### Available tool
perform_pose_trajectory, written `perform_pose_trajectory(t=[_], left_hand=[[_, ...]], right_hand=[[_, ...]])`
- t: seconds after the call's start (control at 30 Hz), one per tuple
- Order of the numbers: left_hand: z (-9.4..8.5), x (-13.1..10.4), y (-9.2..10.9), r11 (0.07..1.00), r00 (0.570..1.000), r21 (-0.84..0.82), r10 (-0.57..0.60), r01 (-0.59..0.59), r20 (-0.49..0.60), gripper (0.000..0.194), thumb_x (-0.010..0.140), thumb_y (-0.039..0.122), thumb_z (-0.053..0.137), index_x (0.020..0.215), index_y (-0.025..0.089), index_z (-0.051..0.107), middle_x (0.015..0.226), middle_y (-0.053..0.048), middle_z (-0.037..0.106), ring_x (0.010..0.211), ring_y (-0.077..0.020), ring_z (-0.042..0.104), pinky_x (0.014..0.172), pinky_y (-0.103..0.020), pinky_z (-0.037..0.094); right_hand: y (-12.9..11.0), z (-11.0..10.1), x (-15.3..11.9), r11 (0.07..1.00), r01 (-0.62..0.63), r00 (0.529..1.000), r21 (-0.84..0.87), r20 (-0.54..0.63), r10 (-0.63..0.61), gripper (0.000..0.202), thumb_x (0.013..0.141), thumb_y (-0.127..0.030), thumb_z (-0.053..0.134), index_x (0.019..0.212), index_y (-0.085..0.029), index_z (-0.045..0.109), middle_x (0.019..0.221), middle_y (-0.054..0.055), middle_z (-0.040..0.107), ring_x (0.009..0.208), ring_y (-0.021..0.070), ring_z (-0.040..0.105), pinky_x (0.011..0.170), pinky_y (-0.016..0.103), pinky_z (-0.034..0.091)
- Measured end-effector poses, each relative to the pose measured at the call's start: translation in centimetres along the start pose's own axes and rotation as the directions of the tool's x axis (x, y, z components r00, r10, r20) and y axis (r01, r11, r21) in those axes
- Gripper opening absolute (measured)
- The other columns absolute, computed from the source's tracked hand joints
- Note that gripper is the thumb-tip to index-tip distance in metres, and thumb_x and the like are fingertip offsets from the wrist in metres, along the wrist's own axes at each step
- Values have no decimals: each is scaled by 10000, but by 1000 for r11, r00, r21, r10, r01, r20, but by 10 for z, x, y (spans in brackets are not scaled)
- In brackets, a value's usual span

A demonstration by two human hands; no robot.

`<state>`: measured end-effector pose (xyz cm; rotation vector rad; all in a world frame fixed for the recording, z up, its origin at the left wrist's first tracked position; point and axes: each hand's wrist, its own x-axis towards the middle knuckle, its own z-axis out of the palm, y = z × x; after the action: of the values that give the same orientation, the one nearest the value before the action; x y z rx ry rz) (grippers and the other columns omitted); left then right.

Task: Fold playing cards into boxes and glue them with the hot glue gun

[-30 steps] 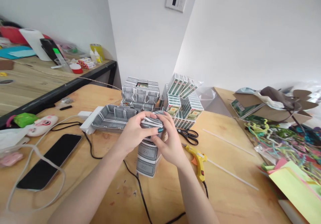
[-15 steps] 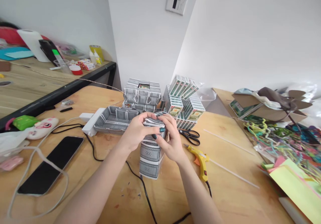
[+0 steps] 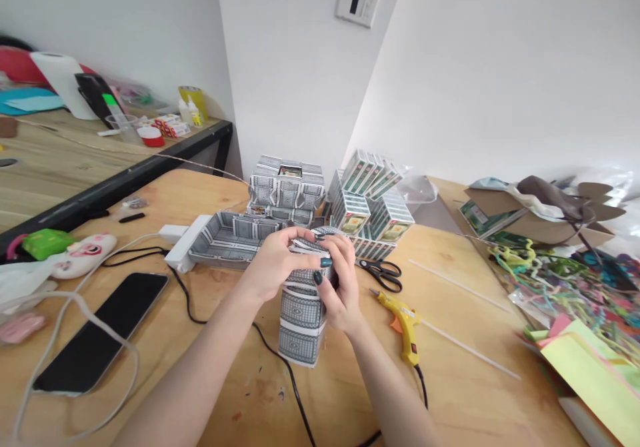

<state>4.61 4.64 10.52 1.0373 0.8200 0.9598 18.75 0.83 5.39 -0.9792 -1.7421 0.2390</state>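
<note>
A tall, narrow box covered in grey-and-white patterned card (image 3: 301, 323) stands upright on the table in front of me. My left hand (image 3: 273, 263) is closed round its upper left side, thumb pressed across the front. On the right side, my right hand (image 3: 344, 290) grips the same upper part, with fingers curled over the top and thumb near the left one. The hands hide much of the box's top. Just behind, to the left, lies an open tray in the same pattern (image 3: 227, 237), and a larger patterned box structure (image 3: 287, 183) stands farther back.
Stacked small packs (image 3: 373, 203) stand behind the right hand. Black scissors (image 3: 383, 273), a yellow glue gun (image 3: 407, 330) and clear glue sticks (image 3: 470, 347) lie to the right. A phone (image 3: 107, 333) lies left among cables. Colourful pipe cleaners (image 3: 555, 280) cover the far right.
Both hands keep their hold on the box. It sits slightly lower and to the right in view, as does much of the scene; the right fingers have shifted a little.
</note>
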Motion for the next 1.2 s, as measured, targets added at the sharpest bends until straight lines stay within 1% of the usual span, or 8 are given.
perform_pose_trajectory(t=[0.27, 0.4, 0.57, 0.7, 0.83, 0.97, 1.03, 1.2], left_hand=[[1, 0, 0, 998, 998, -24, -66, 66, -2, 387, 513, 120, 764, 844, 152, 564, 673, 16, 643, 553, -120, 576, 532, -235, 446], [1, 0, 1, 998, 998, 6, -61, 61, -2, 384, 510, 120, 766, 845, 152, 581, 663, 18, 638, 565, -127, 580, 543, -240, 445], [3, -3, 4, 998, 998, 27, -64, 64, -6, 379, 520, 131, 762, 858, 153, 593, 705, 9, 652, 594, -133, 589, 568, -249, 451], [5, -5, 5, 998, 999, 59, -29, 30, -16, 362, 534, 134, 749, 862, 150, 597, 725, 5, 650, 616, -138, 591, 595, -258, 452], [8, -7, 5, 996, 999, 86, 35, -34, -12, 445, 553, 123, 740, 962, 167, 570, 801, 7, 646, 688, -138, 596, 633, -250, 454], [11, -10, 7, 995, 998, 83, 57, -54, -36, 585, 550, 92, 734, 1084, 180, 511, 840, 6, 628, 744, -143, 596, 669, -251, 469], [11, -11, 7, 995, 998, 87, 57, -53, -38, 610, 557, 98, 733, 1113, 183, 499, 842, 1, 627, 748, -149, 599, 674, -260, 473], [13, -12, 6, 990, 996, 113, 83, -79, -35, 605, 572, 116, 726, 1125, 189, 493, 847, -8, 627, 791, -176, 613, 700, -280, 479]], right_hand=[[1, 1, 0, 1000, -6, 1000, 17, -2, 6, 393, 874, -383, 363, 1242, -275, 450, 1248, 73, 465, 1231, 286, 393, 1082, 562, 163], [3, 2, -1, 1000, 3, 1000, 21, -23, -3, 402, 870, -386, 362, 1247, -284, 456, 1262, 68, 462, 1237, 293, 391, 1081, 564, 164], [4, 3, -2, 998, 28, 998, 53, -54, -25, 421, 872, -374, 374, 1281, -306, 449, 1264, 61, 467, 1238, 297, 395, 1080, 582, 158], [4, 2, -3, 999, 19, 999, 47, -48, -16, 442, 879, -383, 372, 1310, -308, 434, 1284, 62, 462, 1255, 300, 387, 1084, 587, 163], [4, 2, -5, 999, 13, 999, 52, -45, -10, 484, 884, -380, 373, 1365, -326, 376, 1342, 51, 426, 1291, 298, 351, 1095, 593, 141], [1, 2, -6, 1000, -20, 999, 22, -41, 21, 550, 883, -388, 354, 1418, -288, 276, 1381, 64, 407, 1321, 297, 318, 1109, 584, 135], [-2, 3, -7, 999, -37, 998, 12, -41, 38, 577, 884, -388, 341, 1435, -267, 222, 1405, 72, 390, 1329, 296, 315, 1112, 575, 146], [-4, 4, -6, 998, -64, 997, 22, -35, 64, 605, 890, -393, 322, 1451, -243, 151, 1464, 81, 321, 1359, 290, 280, 1117, 558, 160]])
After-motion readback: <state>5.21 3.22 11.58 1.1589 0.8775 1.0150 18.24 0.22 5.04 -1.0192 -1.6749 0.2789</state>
